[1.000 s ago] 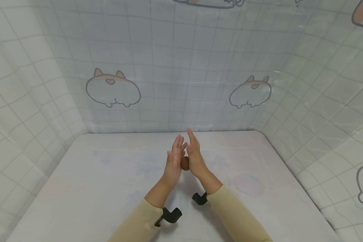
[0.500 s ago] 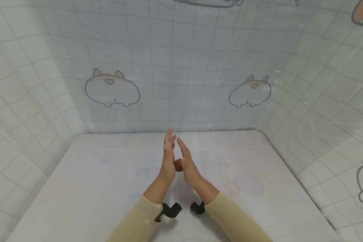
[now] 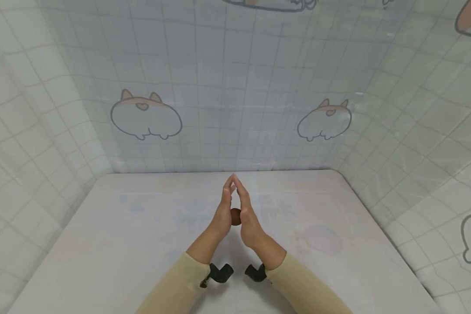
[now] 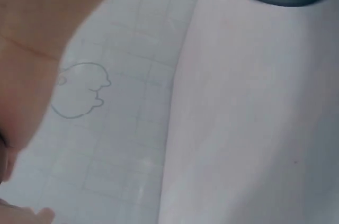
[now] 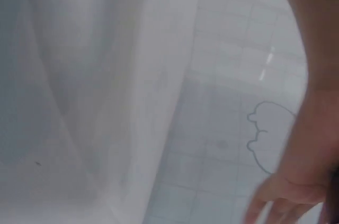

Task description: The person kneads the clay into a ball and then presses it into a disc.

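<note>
A small round brown lump [image 3: 236, 216], like a ball of clay or dough, sits between my two palms above the table. From its left side, the palm of my left hand [image 3: 221, 216] presses on it with the fingers straight and pointing away. My right hand [image 3: 250, 220] faces it from the other side, likewise straight-fingered. The fingertips of both hands come together beyond the lump, like a peaked roof. In the left wrist view my left hand [image 4: 24, 91] shows only in part, at the left edge. The right wrist view catches part of my right hand [image 5: 310, 150].
Under the hands is a white table [image 3: 121, 244] with faint pastel blotches. White grid-patterned sheeting [image 3: 235, 109] with dog drawings rises behind it and along both sides. A black curved piece sits at each wrist, the left one [image 3: 221, 274] and the right one [image 3: 256, 273].
The hands slide against each other with the lump between them. The right hand reached further forward at first, then the left; now their fingertips are level and touching. The lump shifted left, then slightly right.
</note>
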The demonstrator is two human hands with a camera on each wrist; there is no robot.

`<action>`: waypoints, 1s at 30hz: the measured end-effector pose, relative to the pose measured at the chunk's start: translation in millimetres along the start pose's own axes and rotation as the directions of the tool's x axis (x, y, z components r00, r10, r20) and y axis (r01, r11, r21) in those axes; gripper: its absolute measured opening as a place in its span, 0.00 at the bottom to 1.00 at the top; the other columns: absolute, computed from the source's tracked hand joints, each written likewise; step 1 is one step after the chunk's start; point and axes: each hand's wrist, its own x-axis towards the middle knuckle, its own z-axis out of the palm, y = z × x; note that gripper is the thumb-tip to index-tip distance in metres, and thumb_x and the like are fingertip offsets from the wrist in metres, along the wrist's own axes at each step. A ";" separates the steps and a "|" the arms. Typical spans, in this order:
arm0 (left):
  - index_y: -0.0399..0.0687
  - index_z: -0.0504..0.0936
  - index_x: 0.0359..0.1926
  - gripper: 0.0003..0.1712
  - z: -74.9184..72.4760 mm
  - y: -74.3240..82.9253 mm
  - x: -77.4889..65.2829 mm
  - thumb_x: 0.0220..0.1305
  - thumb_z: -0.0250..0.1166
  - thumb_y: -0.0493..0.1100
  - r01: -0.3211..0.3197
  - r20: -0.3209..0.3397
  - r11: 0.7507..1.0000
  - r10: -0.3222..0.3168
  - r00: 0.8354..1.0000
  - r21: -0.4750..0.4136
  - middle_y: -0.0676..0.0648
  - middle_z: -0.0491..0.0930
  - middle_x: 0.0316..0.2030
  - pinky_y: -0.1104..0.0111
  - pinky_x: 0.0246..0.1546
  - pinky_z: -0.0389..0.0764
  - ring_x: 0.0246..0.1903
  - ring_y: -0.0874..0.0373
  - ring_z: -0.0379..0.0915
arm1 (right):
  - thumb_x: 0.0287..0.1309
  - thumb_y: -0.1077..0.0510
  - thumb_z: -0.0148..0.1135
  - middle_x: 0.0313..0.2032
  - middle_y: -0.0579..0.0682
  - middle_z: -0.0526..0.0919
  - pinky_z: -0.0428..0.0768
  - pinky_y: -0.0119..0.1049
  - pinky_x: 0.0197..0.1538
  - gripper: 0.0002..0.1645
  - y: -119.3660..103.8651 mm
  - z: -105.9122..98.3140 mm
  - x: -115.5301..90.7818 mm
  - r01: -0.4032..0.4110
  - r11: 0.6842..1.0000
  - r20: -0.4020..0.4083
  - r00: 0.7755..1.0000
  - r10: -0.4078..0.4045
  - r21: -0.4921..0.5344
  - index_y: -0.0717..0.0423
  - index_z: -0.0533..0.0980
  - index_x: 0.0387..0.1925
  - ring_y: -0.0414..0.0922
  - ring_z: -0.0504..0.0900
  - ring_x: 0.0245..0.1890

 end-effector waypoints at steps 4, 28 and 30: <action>0.68 0.40 0.80 0.44 1.8 -5.2 -2.8 0.69 0.20 0.77 0.070 0.053 0.997 -0.071 0.996 0.015 0.39 0.42 0.78 0.33 0.67 0.46 0.77 0.47 0.34 | 0.68 0.23 0.16 0.79 0.55 0.42 0.42 0.67 0.71 0.54 -1.6 -5.1 5.2 0.005 0.999 -0.032 0.999 -0.006 -0.032 0.57 0.40 0.79 0.53 0.40 0.78; 0.53 0.39 0.80 0.51 3.1 -9.5 -8.4 0.68 0.20 0.78 -0.124 0.236 0.979 0.159 0.959 -0.160 0.46 0.35 0.79 0.36 0.68 0.36 0.76 0.43 0.33 | 0.66 0.20 0.22 0.79 0.50 0.40 0.50 0.69 0.68 0.53 32.0 -24.9 18.1 -0.191 0.969 -0.027 0.982 0.189 -0.159 0.45 0.37 0.80 0.51 0.45 0.75; 0.53 0.38 0.80 0.51 2.7 -7.2 -8.0 0.68 0.22 0.79 -0.150 0.216 0.970 0.191 0.957 -0.192 0.48 0.33 0.79 0.36 0.68 0.33 0.76 0.44 0.30 | 0.66 0.20 0.21 0.79 0.48 0.37 0.47 0.70 0.68 0.53 35.5 -25.1 16.1 -0.196 0.970 -0.004 0.980 0.197 -0.142 0.45 0.36 0.80 0.50 0.38 0.77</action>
